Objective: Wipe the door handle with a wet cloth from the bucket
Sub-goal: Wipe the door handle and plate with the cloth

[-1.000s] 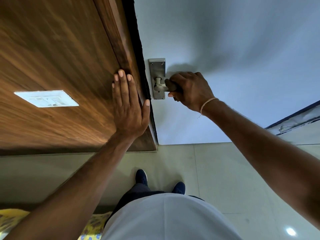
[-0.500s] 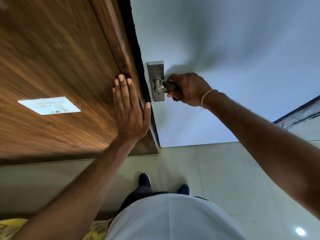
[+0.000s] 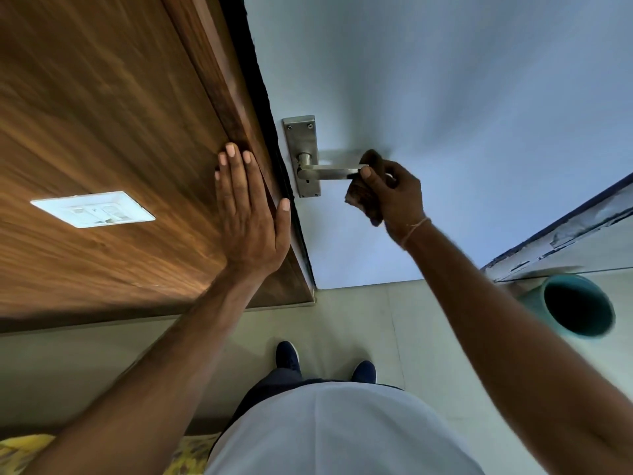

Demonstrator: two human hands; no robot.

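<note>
- The door handle (image 3: pixel 327 172) is a grey metal bar. It sticks out sideways from a metal plate (image 3: pixel 301 154) near the left edge of the pale door (image 3: pixel 445 97).
- The cloth (image 3: pixel 364 200) is dark brown. It is bunched up at the far tip of the handle and touches it there, so it looks like the rubbing is at the end of the bar.
- The right hand (image 3: pixel 394 193) is closed around the cloth. The thumb presses the cloth onto the tip of the handle.
- The left hand (image 3: pixel 250 214) is flat and spread wide on the brown wood panel (image 3: pixel 102 114) beside the door. I think it leans there to keep the person steady.
- The bucket (image 3: pixel 575 305) is teal and sits on the floor (image 3: pixel 359 320) to the right, well apart from the handle. It is close enough to dip the cloth again.
- Much of the cloth hides inside the hand. I cannot tell if it is wet.
- The inside of the bucket is dark, so I cannot see any water.
- The tip of the handle is covered by the cloth and thumb.
- A white switch plate (image 3: pixel 92 209) on the wood looks blurry.
</note>
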